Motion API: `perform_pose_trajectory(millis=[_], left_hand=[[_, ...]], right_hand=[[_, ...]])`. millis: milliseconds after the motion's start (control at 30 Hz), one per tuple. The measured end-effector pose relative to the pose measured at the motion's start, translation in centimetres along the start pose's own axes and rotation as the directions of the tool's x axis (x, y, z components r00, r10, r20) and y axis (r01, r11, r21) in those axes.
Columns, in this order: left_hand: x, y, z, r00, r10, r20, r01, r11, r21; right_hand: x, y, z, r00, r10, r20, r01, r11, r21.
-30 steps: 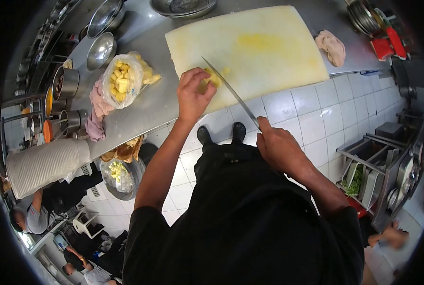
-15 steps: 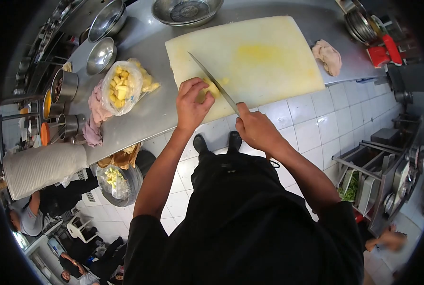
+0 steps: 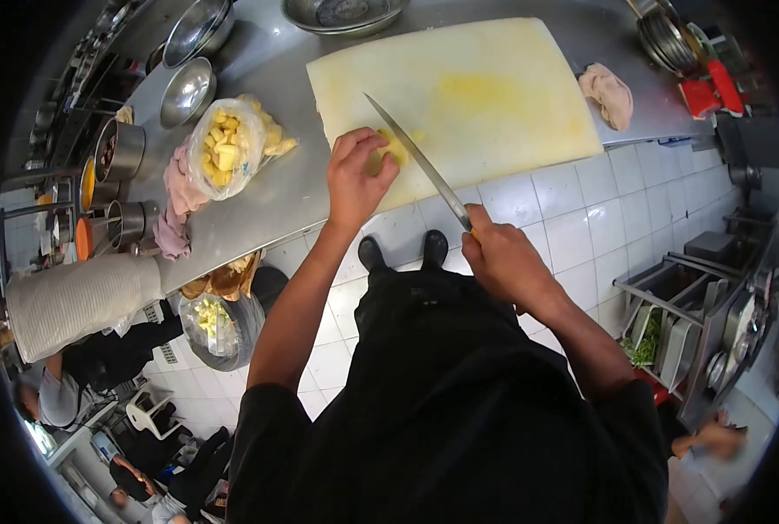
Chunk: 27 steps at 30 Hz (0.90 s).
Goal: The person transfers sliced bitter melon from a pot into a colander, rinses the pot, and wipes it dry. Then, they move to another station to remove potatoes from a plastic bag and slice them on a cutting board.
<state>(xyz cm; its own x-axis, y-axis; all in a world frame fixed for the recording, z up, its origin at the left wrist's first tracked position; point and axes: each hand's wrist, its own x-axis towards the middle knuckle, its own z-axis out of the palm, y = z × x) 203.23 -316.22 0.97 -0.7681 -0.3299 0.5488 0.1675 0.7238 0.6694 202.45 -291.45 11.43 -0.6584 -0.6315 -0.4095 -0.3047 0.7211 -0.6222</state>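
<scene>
My right hand (image 3: 510,260) is closed around the handle of a long kitchen knife (image 3: 424,166), its blade pointing away to the upper left over the cutting board. My left hand (image 3: 354,175) has its fingers curled on a piece of yellow produce (image 3: 394,148), right beside the blade; its exact kind I cannot make out. Both lie at the near left part of a large white cutting board (image 3: 511,65) with yellow stains. To the left, an open plastic bag (image 3: 254,162) holds several yellow chunks (image 3: 223,144).
Metal bowls (image 3: 188,92) stand along the table's back left. Pink cloths (image 3: 180,188) lie beside the bag, another cloth (image 3: 606,94) right of the board. A bin (image 3: 219,336) with scraps stands below the table at left. Other people are at lower left.
My right hand has drawn the knife back toward me and to the right, away from the near edge of the board. My left hand stays at the yellow piece.
</scene>
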Motion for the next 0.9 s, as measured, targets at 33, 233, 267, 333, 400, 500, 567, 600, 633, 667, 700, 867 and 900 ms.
perform_pose_trajectory(millis=[33, 233, 267, 333, 400, 500, 567, 600, 633, 667, 700, 867, 900], left_hand=[[0.0, 0.0, 0.0, 1.0, -0.004, 0.004, 0.004, 1.0, -0.004], [-0.1, 0.0, 0.1, 1.0, -0.01, 0.001, 0.01, 1.0, -0.012], [-0.1, -0.1, 0.1, 1.0, -0.008, -0.001, 0.008, 1.0, -0.012], [-0.1, -0.1, 0.1, 1.0, -0.002, -0.003, 0.002, 1.0, -0.014], [-0.1, -0.2, 0.2, 1.0, 0.001, -0.007, -0.001, 1.0, -0.016], [-0.1, -0.2, 0.1, 1.0, 0.003, -0.006, -0.003, 1.0, -0.006], [-0.1, -0.2, 0.1, 1.0, 0.004, -0.005, -0.004, 1.0, -0.002], [-0.1, -0.2, 0.1, 1.0, 0.002, -0.004, -0.002, 1.0, -0.004], [-0.1, -0.2, 0.1, 1.0, 0.001, -0.002, -0.001, 1.0, -0.006], [0.0, -0.1, 0.1, 1.0, -0.002, 0.0, 0.002, 1.0, -0.009], [0.0, -0.1, 0.1, 1.0, -0.004, 0.002, 0.005, 1.0, -0.012], [0.0, -0.2, 0.0, 1.0, -0.005, 0.0, 0.005, 1.0, -0.019], [0.1, -0.2, 0.0, 1.0, -0.003, 0.001, 0.003, 1.0, -0.017]], right_hand=[[0.0, 0.0, 0.0, 1.0, 0.007, 0.005, -0.007, 1.0, -0.002], [-0.3, -0.6, -0.5, 1.0, -0.004, 0.005, 0.004, 1.0, -0.024], [-0.4, -0.6, -0.5, 1.0, -0.013, -0.001, 0.013, 1.0, -0.027], [-0.4, -0.6, -0.6, 1.0, -0.024, 0.002, 0.024, 1.0, -0.016], [-0.4, -0.5, -0.5, 1.0, -0.015, 0.006, 0.015, 1.0, -0.012], [-0.3, -0.4, -0.3, 0.999, 0.022, 0.025, -0.022, 1.0, -0.013], [-0.2, -0.7, -0.5, 0.998, 0.042, 0.043, -0.041, 0.999, -0.019], [-0.2, -0.6, -0.5, 0.999, 0.022, 0.037, -0.021, 0.999, -0.028], [-0.1, -0.6, -0.5, 1.0, 0.002, 0.03, -0.001, 0.999, -0.038], [0.0, -0.6, -0.5, 1.0, -0.018, 0.025, 0.019, 0.999, -0.048], [0.3, -0.4, -0.4, 0.999, -0.019, 0.029, 0.021, 0.998, -0.052], [2.4, -1.1, -0.5, 0.999, -0.047, 0.022, 0.048, 0.995, -0.084], [2.8, -1.1, -0.4, 0.998, -0.056, 0.019, 0.057, 0.995, -0.077]])
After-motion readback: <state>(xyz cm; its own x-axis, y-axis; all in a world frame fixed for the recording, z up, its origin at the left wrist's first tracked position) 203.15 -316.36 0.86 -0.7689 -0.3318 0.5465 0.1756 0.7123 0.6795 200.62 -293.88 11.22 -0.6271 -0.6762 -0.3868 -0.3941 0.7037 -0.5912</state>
